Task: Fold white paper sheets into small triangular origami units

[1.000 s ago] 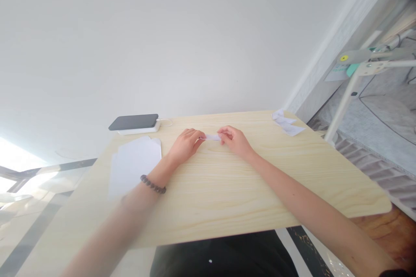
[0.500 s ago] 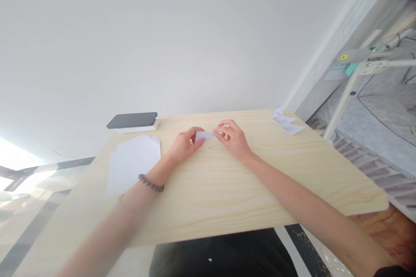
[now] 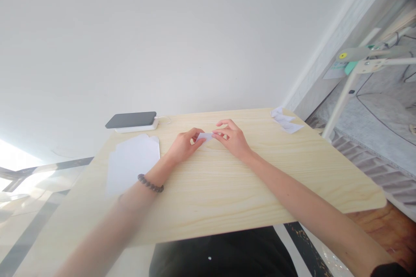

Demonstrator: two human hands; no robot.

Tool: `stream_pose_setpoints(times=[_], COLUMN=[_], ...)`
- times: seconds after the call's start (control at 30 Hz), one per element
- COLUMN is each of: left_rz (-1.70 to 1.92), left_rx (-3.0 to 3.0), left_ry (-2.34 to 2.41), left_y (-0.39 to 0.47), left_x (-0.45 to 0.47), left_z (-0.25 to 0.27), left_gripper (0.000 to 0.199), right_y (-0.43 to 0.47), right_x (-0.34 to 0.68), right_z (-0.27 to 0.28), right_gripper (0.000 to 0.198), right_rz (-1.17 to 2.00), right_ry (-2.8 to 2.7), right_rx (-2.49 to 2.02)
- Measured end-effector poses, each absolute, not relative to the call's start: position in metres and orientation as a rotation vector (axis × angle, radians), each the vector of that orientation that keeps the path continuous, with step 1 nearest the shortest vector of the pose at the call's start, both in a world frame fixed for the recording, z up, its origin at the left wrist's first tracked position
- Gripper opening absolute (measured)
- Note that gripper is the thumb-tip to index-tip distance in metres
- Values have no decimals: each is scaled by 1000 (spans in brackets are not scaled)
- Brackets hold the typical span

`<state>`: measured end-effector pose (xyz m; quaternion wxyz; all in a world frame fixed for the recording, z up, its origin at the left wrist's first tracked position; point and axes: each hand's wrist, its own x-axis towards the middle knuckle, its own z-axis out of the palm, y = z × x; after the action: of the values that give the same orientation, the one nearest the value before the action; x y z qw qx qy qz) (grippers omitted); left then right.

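A small folded piece of white paper (image 3: pixel 205 136) is held just above the middle of the wooden table (image 3: pixel 221 194). My left hand (image 3: pixel 186 145) grips its left end between thumb and fingers; a beaded bracelet circles that wrist. At the paper's right end, my right hand (image 3: pixel 232 138) pinches a corner between thumb and index finger, with another finger raised. The fingers partly cover the paper, so its full shape is hidden.
White paper sheets (image 3: pixel 134 162) lie to the left. Behind them a dark phone (image 3: pixel 131 119) rests on a white block with a cable. Several folded white paper pieces (image 3: pixel 286 122) lie at the back right corner. A plain wall (image 3: pixel 195 43) rises behind the table.
The paper between my hands has tilted and now looks flatter. My right fingers have shifted slightly at its corner, and the index side stays pinched.
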<state>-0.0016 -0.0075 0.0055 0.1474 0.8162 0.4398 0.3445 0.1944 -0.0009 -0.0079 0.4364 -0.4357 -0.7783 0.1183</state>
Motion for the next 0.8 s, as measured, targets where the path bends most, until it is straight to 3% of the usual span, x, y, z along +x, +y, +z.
stream_pose_setpoints(times=[0.8], left_rz=[1036], left_rx=[2384], left_ry=[1339], left_y=[-7], left_x=[-2], left_z=[4], left_gripper=[20], right_y=[-1], right_x=[196], right_z=[-5], right_gripper=[17], right_rz=[313], right_ry=[-1988], right_rx=[-1078])
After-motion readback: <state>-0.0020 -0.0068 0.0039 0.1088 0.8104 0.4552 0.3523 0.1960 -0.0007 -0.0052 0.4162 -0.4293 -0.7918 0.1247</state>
